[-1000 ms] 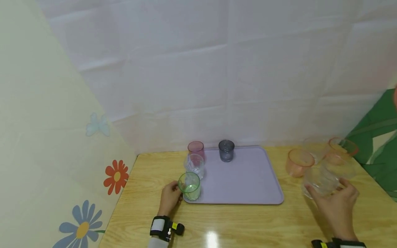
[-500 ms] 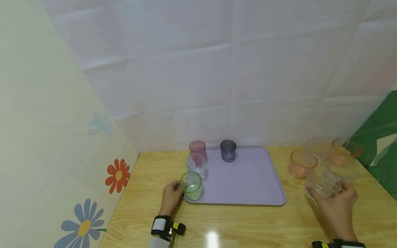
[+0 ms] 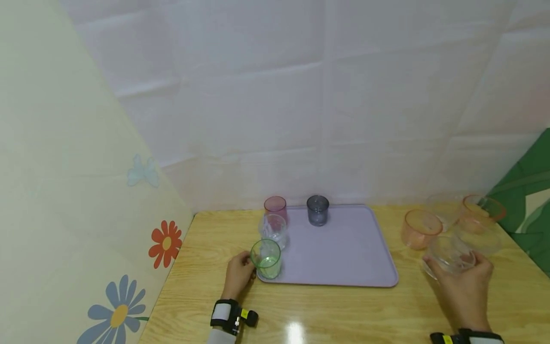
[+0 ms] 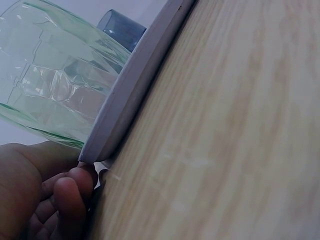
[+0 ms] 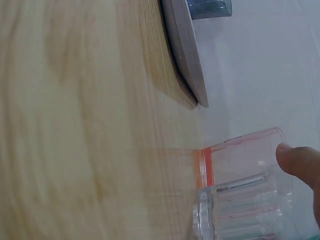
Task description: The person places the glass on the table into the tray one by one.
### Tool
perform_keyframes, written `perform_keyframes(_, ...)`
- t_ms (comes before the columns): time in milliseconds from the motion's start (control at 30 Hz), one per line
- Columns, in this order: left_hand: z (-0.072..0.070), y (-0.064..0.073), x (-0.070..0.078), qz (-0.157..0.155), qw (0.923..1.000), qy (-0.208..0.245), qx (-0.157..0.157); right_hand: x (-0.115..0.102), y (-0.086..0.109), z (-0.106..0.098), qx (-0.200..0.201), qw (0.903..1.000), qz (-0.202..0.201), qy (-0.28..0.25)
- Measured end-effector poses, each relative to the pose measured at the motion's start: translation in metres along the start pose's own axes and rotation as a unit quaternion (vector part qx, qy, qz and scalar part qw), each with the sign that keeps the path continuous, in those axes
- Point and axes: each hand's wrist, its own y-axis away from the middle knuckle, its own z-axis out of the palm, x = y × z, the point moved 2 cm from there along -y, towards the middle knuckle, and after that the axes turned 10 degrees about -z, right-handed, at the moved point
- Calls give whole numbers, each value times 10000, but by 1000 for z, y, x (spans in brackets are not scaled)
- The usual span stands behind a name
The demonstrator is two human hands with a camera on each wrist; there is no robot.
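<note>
My left hand [image 3: 238,274] grips the front left corner of a lilac tray [image 3: 335,253]. In the left wrist view its fingers curl at the tray's rim, beside a green glass [image 4: 55,75] standing on that corner. Behind the green glass [image 3: 266,270] stand a clear glass [image 3: 273,235] and a pink glass [image 3: 275,206], in a row along the tray's left side. A dark grey glass [image 3: 318,213] sits at the tray's back. Over on the right, my right hand [image 3: 466,291] holds a clear glass [image 3: 449,255] between thumb and fingers, low over the table.
An orange glass [image 3: 420,234] stands just behind the held one. Farther right are an orange-rimmed glass [image 3: 483,212] and see-through glasses, hard to make out. The wooden table [image 3: 343,315] meets a white sheet [image 3: 258,119] at the back and a flowered wall at the left.
The head view has shifted slightly, so the scene sits a little farther right. The right hand's glass looks more level, with its rim rounder in view. My left hand has stayed at the tray corner.
</note>
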Motion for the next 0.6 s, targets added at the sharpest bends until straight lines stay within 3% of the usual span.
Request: perform_keyframes(600,0,1,3,-52,9999,-42,84,1,-6,-1,-216,9989,424,50)
